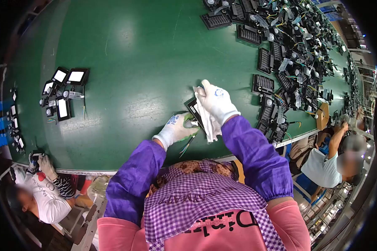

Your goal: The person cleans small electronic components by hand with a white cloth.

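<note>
My left hand [178, 130], in a white glove with green at the fingers, grips the lower left side of a black floodlight [193, 109] near the front edge of the green table. Colored wires [187, 145] hang below its fingers. My right hand [215, 99], in a white glove, is closed on a white cloth [208, 123] that lies against the light's right side and covers much of it. The light's face is mostly hidden by the cloth and the gloves.
Many black floodlights [262, 84] with wires are heaped at the right of the green table [155, 54]. A small group of lights [63, 109] lies at left. Co-workers sit at both sides; one's gloved hand [47, 167] is at the lower left edge. A cardboard box [322, 116] stands at right.
</note>
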Demonstrator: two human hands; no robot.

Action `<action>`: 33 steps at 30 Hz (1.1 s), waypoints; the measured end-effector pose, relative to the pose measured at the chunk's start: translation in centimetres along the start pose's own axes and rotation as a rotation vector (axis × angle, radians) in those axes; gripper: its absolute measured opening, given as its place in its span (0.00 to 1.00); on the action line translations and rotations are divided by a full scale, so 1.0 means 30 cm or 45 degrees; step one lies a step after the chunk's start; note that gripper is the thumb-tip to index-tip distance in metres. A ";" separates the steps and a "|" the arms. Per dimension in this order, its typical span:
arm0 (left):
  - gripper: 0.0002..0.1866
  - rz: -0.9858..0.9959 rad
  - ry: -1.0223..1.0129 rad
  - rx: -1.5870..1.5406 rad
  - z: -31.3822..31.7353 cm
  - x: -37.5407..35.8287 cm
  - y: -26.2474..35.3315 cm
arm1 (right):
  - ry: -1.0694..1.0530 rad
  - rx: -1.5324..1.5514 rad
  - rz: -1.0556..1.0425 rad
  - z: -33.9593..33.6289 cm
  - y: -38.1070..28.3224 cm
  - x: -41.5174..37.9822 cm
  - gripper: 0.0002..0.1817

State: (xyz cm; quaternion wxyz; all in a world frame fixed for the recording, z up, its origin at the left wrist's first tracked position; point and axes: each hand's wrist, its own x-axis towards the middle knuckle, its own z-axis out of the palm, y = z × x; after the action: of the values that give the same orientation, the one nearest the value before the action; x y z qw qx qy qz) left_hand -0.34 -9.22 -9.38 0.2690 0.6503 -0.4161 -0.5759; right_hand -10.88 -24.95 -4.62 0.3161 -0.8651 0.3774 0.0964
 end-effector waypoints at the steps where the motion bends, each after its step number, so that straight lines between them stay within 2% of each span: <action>1: 0.25 0.020 0.062 0.067 0.001 -0.006 -0.004 | -0.088 -0.096 -0.123 0.017 -0.025 -0.035 0.15; 3: 0.26 0.061 0.183 0.187 0.021 -0.018 -0.020 | -0.240 -0.264 -0.387 0.051 -0.073 -0.106 0.15; 5: 0.26 0.066 0.086 0.135 0.009 0.004 -0.014 | -0.183 -0.194 -0.328 0.111 -0.034 -0.065 0.18; 7: 0.24 -0.018 -0.018 0.056 -0.008 0.002 0.021 | 0.026 -0.266 -0.482 0.099 -0.018 -0.025 0.14; 8: 0.24 -0.026 -0.019 -0.027 -0.007 0.004 0.011 | 0.142 -0.270 -0.426 0.114 -0.013 0.025 0.13; 10: 0.24 0.023 0.058 0.065 -0.001 0.002 0.007 | 0.224 -0.239 -0.301 0.117 -0.022 0.071 0.11; 14: 0.24 0.011 0.068 -0.021 0.019 -0.010 0.014 | 0.157 -0.211 -0.408 0.133 -0.002 -0.140 0.13; 15: 0.24 -0.001 0.065 -0.067 0.023 -0.011 0.015 | 0.142 -0.149 -0.389 0.155 0.018 -0.203 0.14; 16: 0.22 0.003 0.146 0.067 0.022 -0.011 0.013 | 0.126 -0.106 -0.359 0.175 0.042 -0.260 0.16; 17: 0.21 -0.003 0.136 0.069 0.023 -0.008 0.000 | 0.106 -0.122 -0.300 0.181 0.051 -0.300 0.13; 19: 0.21 0.003 0.104 0.084 0.025 0.020 -0.025 | -0.012 -0.075 -0.255 0.162 0.050 -0.304 0.13; 20: 0.22 0.033 0.046 0.064 0.012 0.023 -0.009 | 0.017 -0.081 -0.307 0.148 0.037 -0.274 0.12; 21: 0.23 0.063 -0.020 -0.245 0.013 0.012 -0.023 | 0.044 -0.085 -0.361 0.126 0.014 -0.224 0.12; 22: 0.24 0.088 0.048 -0.121 0.017 0.007 -0.010 | 0.016 -0.132 -0.383 0.052 -0.048 -0.197 0.13; 23: 0.25 0.114 0.118 0.009 0.015 0.002 0.007 | 0.105 -0.157 -0.380 0.099 -0.035 -0.100 0.12; 26: 0.26 -0.125 -0.005 -0.202 0.017 0.021 -0.026 | 0.350 0.025 -0.046 0.132 0.079 0.119 0.12; 27: 0.24 -0.223 -0.028 -0.276 -0.003 -0.003 0.036 | 0.356 -0.107 -0.012 0.103 0.134 0.131 0.13; 28: 0.25 -0.221 -0.046 -0.302 -0.008 -0.007 0.033 | 0.396 -0.080 -0.106 0.085 0.183 0.100 0.12; 29: 0.25 -0.209 -0.065 -0.338 -0.009 0.003 0.024 | 0.406 -0.121 -0.070 0.054 0.192 0.059 0.12; 31: 0.25 -0.083 0.015 -0.255 0.003 0.029 -0.014 | 0.497 -0.014 0.181 0.041 0.225 0.011 0.11; 33: 0.25 -0.055 0.041 -0.211 0.030 0.028 -0.052 | 0.492 0.086 0.249 0.041 0.212 -0.056 0.13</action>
State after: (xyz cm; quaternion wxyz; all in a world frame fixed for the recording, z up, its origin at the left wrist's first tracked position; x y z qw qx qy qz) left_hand -0.88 -9.03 -11.29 0.3160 0.6439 -0.3484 -0.6035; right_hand -16.51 -26.48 -7.91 0.2559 -0.8156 0.5162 -0.0535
